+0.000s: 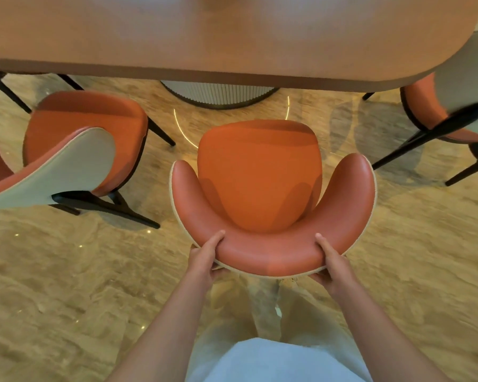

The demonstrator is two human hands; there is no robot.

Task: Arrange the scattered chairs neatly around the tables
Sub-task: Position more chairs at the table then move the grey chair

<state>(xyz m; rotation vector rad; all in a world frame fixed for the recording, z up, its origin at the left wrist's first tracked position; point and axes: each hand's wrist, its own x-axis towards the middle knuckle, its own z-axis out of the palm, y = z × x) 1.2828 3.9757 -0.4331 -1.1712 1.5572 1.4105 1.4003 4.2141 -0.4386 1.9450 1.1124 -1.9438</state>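
An orange chair (260, 175) with a curved backrest stands right in front of me, its seat facing the long wooden table (232, 37). My left hand (204, 257) grips the left part of the backrest rim, thumb on top. On the right part of the rim, my right hand (333, 264) holds the same way. The seat's front edge sits a short way back from the table edge. A second orange chair (83, 144) stands to the left, turned at an angle. A third chair (453, 106) is at the right, partly under the table's rounded corner.
The table's ribbed round pedestal base (218, 95) stands on the floor just beyond the middle chair. Black chair legs (425, 139) stick out on the right and on the left (108, 205). Beige marbled floor (66, 285) spreads around me.
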